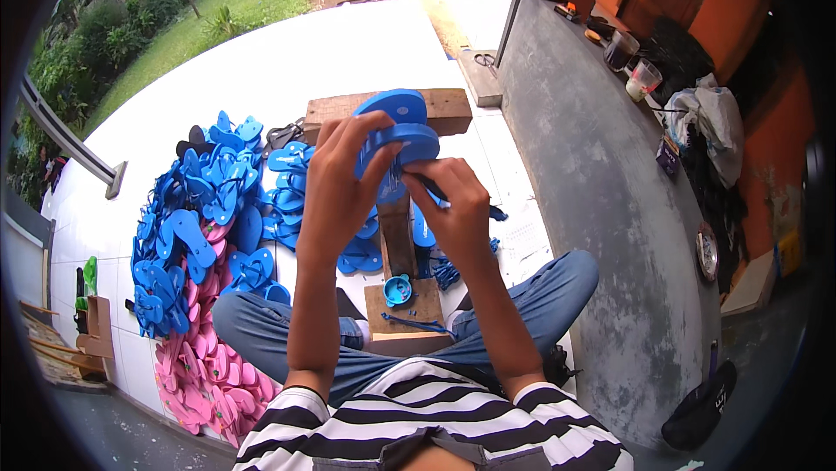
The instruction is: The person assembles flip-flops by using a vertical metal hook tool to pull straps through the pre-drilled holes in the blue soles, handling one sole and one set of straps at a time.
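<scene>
My left hand is closed around a pair of blue flip-flops, held up in front of the wooden stand. The soles are stacked, one behind the other, with their rounded ends upward. At the lower part of the soles, my right hand is closed in a pinch. A slim dark tool passes through its grip; the working end is hidden by the fingers and sole. Below, a small blue bowl with bits inside sits on the stand's wooden base, beside a blue strap.
A large heap of blue flip-flops lies to the left, with pink flip-flops nearer me. Behind my hands is a wooden crossbeam. Blue straps lie by my right leg. A grey ledge rises at right; scissors rest on a block.
</scene>
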Motion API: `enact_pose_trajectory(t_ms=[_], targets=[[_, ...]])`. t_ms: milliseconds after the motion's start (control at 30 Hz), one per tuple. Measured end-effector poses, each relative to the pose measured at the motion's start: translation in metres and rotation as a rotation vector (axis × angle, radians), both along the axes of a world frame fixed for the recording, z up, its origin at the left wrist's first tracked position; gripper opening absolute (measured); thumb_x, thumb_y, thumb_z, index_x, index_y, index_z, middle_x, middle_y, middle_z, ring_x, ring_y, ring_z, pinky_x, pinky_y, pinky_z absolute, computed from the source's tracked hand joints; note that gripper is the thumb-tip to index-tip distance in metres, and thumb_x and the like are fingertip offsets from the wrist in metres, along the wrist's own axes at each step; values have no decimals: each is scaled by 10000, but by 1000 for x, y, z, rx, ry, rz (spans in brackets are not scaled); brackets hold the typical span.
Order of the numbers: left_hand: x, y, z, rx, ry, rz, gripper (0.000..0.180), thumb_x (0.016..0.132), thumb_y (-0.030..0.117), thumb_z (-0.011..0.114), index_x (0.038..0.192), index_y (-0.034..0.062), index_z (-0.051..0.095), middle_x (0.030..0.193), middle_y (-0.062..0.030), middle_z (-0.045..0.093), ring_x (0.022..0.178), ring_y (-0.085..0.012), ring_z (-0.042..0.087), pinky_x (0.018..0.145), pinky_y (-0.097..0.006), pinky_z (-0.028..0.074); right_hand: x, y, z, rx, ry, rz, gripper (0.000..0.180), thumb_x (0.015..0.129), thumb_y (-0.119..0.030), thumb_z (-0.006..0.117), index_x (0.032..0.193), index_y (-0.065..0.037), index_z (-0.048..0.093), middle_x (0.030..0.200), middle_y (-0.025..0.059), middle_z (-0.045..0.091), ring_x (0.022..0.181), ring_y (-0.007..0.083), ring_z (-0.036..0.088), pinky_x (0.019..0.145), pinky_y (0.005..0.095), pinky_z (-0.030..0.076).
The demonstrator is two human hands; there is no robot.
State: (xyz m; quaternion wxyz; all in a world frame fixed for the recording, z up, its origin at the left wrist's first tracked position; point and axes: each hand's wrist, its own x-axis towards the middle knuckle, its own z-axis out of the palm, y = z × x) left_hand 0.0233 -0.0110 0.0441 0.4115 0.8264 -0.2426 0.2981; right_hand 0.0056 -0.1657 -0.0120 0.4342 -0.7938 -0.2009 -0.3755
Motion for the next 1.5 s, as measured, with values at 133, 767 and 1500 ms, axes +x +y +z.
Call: enact_pose_trajectory(t_ms=[133, 767, 1500], targets=[[13, -6, -26, -184, 86, -116, 276, 885, 79, 670, 1152, 35, 611, 1074, -150, 673, 1020, -334, 625, 894, -391, 486, 3, 1, 0, 153, 143, 131, 151, 837, -97, 741, 977, -51, 706, 893, 84, 664, 806, 230, 644, 687, 334, 514], [-28, -23, -51, -862, 386, -329, 242, 1013, 220, 562, 1174, 40, 545, 1014, -53, 587, 919, -94, 534, 782, -226, 433, -3, 13, -8, 453, 344, 301, 269, 957, -226, 647, 1162, -58, 607, 975, 79, 662, 861, 136, 615, 768, 280, 499], [-82, 15, -104, -751, 626, -384, 319, 894, -44, 652, 1199, -9, 568, 1223, -196, 642, 1110, -212, 631, 934, -311, 511, -86, 3, -86, 947, 1257, 727, 298, 978, -336, 616, 910, -55, 686, 625, -60, 464, 550, 29, 364, 515, 218, 263]])
